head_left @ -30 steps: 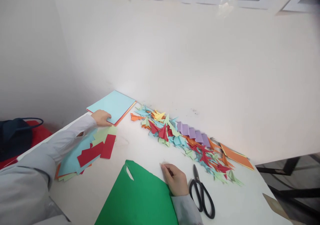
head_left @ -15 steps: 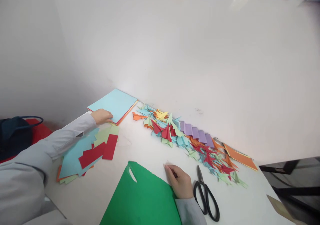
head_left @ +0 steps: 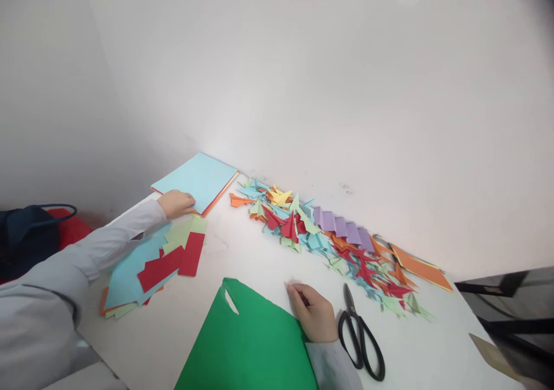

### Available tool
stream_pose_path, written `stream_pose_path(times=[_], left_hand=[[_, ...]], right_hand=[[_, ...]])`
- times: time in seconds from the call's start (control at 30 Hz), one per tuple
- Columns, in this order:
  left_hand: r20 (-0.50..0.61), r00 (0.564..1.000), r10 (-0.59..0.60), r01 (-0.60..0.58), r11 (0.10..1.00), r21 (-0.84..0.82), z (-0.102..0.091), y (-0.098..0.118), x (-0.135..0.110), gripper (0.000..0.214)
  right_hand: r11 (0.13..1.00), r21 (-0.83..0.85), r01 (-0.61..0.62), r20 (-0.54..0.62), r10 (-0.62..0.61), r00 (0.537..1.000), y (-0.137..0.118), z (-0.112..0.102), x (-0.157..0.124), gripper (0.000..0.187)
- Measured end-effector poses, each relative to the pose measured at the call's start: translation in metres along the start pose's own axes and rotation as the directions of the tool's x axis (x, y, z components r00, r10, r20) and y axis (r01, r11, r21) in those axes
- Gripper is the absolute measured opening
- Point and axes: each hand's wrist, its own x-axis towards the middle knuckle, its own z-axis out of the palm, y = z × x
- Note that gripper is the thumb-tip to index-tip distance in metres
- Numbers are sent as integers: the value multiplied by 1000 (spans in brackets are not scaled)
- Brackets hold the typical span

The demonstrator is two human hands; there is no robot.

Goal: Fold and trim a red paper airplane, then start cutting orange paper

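My left hand [head_left: 176,203] reaches out to a stack of coloured paper [head_left: 203,176] by the wall, a light blue sheet on top. Its fingers are closed at the near edge of the stack, thumb tucked out of sight. My right hand [head_left: 317,315] rests on the table with curled fingers and nothing visible in them. Beside it lies a green sheet [head_left: 249,344] with a small slit near its upper corner. Scissors with black handles [head_left: 357,332] lie just right of that hand, blades apart from it.
Cut red strips [head_left: 162,267] and light blue and green pieces [head_left: 134,269] lie at left. Folded paper shapes [head_left: 298,222] line the wall, with a pleated purple strip [head_left: 341,228] and orange cards [head_left: 419,266]. A dark bag [head_left: 28,240] is at far left.
Both hands keep their places at the paper stack and beside the green sheet. The view has shifted slightly; little else differs.
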Motion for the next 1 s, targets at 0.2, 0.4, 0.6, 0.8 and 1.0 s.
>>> stream_pose_path(times=[0.2,0.4,0.6,0.8,1.0], left_hand=[[89,996,23,-39,984,176,-4,9,1,37],[74,994,77,-93,964,248,-1,7,2,38],[22,1000,-5,0,972,235,0,5,0,36],[-132,989,-65,89,979,183,7,13,-2,61],[-275,961,-41,82,987,141,25,9,-2,43]], right_hand=[[1000,14,17,-27,-16,999,6,5,-2,33],[999,13,39,-20,-38,999,4,3,-2,31],[998,-7,63,-11,-63,998,3,1,0,29],[1000,-7,18,-2,-18,1000,-3,1,1,32],[998,-54,-39,84,44,996,-11,-2,8,34]])
